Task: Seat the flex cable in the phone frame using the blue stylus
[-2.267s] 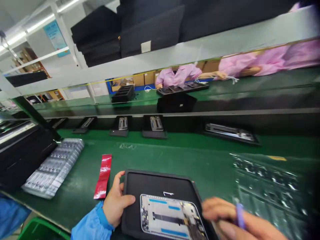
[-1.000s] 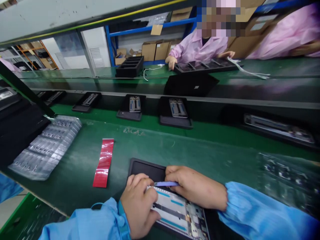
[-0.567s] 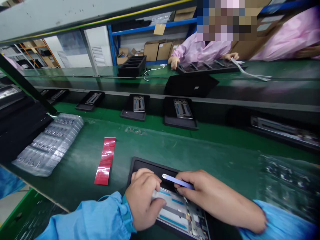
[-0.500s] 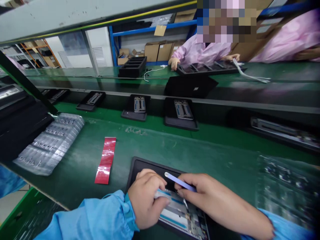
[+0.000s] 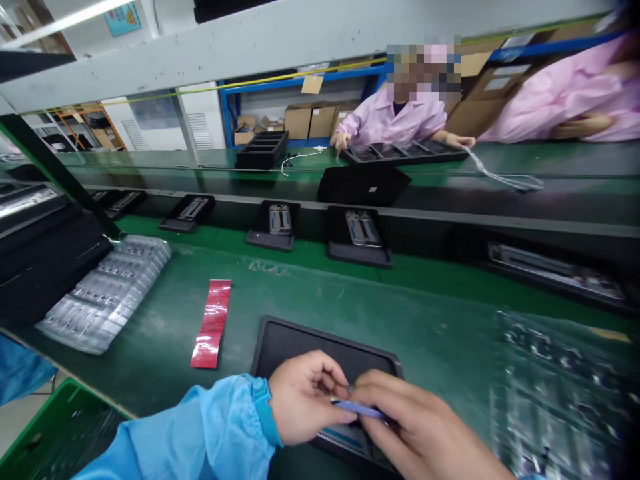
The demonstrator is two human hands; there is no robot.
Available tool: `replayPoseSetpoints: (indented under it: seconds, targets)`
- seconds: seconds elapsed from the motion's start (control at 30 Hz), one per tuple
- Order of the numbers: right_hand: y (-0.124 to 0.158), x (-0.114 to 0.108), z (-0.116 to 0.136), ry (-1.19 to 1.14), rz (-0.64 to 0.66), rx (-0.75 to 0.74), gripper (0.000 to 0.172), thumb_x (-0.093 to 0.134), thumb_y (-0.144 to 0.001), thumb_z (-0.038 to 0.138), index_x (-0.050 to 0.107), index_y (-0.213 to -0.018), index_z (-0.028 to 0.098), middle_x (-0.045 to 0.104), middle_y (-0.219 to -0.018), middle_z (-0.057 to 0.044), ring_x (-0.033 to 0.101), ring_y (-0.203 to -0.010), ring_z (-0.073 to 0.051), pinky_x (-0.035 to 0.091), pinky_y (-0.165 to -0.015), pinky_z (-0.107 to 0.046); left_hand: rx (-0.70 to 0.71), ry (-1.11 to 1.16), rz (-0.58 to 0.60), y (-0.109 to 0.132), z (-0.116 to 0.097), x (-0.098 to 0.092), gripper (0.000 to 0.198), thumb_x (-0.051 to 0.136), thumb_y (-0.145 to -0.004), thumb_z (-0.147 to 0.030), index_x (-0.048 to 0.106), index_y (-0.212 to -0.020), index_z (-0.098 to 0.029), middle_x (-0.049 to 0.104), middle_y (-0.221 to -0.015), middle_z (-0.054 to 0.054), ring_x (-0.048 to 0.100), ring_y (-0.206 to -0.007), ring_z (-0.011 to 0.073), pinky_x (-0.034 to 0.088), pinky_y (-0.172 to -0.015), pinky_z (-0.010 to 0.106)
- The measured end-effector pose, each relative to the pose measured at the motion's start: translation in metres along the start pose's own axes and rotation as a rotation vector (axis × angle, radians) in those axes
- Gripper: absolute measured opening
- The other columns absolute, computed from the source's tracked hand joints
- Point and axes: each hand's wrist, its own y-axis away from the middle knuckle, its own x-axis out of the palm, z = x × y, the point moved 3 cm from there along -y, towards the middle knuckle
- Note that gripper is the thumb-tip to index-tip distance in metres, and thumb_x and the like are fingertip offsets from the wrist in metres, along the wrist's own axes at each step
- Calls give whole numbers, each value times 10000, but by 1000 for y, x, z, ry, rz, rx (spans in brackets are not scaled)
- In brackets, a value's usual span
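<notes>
A black tray (image 5: 320, 339) lies on the bench in front of me, with an opened phone body (image 5: 343, 437) inside. Both hands are over the phone and cover most of it; a strip with blue bands shows below them. In my right hand (image 5: 413, 420) is a slim lavender stick (image 5: 363, 408), gripped between thumb and fingers. The fingers of my left hand (image 5: 307, 400) are pinched at the far end of the stick, close to my right fingertips. What sits in that pinch is too small and hidden to name.
A red film strip (image 5: 213, 323) lies left of the tray. Clear plastic blister trays are at left (image 5: 110, 293) and right (image 5: 550, 393). Beyond, a green line carries several trays with phone bodies (image 5: 363, 228). A person in pink (image 5: 395, 120) works behind a black divided tray (image 5: 405, 153).
My hands have come together over the phone. The lavender stick has moved down, its tip now at my left fingers. My view has tilted up slightly.
</notes>
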Motion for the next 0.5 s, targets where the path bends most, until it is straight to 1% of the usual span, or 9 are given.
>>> replayPoseSetpoints:
  seconds: [0.03, 0.1, 0.2, 0.27, 0.33, 0.4, 0.5]
  targets:
    - [1, 0, 1, 23, -15, -33, 227, 472, -983, 236, 694, -996, 282, 699, -946, -1, 678, -837, -116, 520, -725, -199, 0, 4, -8, -1, 1, 1, 431, 897, -530, -148, 649, -882, -154, 675, -744, -3, 599, -661, 107, 459, -657, 235]
    - [3, 0, 2, 46, -53, -64, 231, 479, -979, 211, 692, -1013, 293, 704, -945, 7, 685, -833, -109, 529, -714, -184, 21, -22, -19, -1, 0, 2, 417, 892, -541, -138, 649, -879, -153, 677, -742, -2, 591, -656, 103, 449, -644, 228]
    - [6, -1, 1, 22, -128, -26, 191, 532, -965, 227, 697, -1039, 291, 713, -928, 9, 691, -811, -109, 546, -697, -163, 55, -94, -27, 2, -5, 2, 349, 849, -627, -142, 639, -904, -158, 688, -751, -4, 564, -615, 86, 426, -608, 215]
    - [7, 1, -3, -12, -173, 7, 158, 601, -937, 260, 704, -1056, 264, 721, -931, -11, 701, -804, -122, 563, -695, -159, 64, -141, -39, 5, -9, 1, 326, 813, -670, -126, 629, -936, -165, 709, -767, -1, 555, -591, 80, 432, -604, 212]
    - [11, 6, -9, -44, -230, 16, 148, 649, -914, 300, 718, -1031, 240, 728, -942, -36, 716, -812, -142, 579, -706, -164, 67, -182, -55, 7, -12, 1, 309, 792, -691, -112, 627, -946, -167, 732, -781, 8, 564, -587, 87, 454, -614, 217]
    - [16, 13, -16, -70, -303, 3, 117, 657, -914, 316, 731, -959, 238, 733, -936, -46, 728, -813, -156, 589, -719, -168, 66, -215, -78, 10, -13, 2, 283, 787, -703, -112, 632, -933, -165, 749, -795, 18, 594, -610, 103, 477, -636, 230]
    - [28, 27, -26, -83, -427, -48, 116, 613, -929, 261, 726, -906, 267, 733, -909, -27, 736, -785, -158, 590, -705, -161, 55, -208, -100, 14, -8, 6, 248, 776, -722, -123, 640, -926, -160, 764, -826, 34, 647, -668, 134, 504, -675, 254]
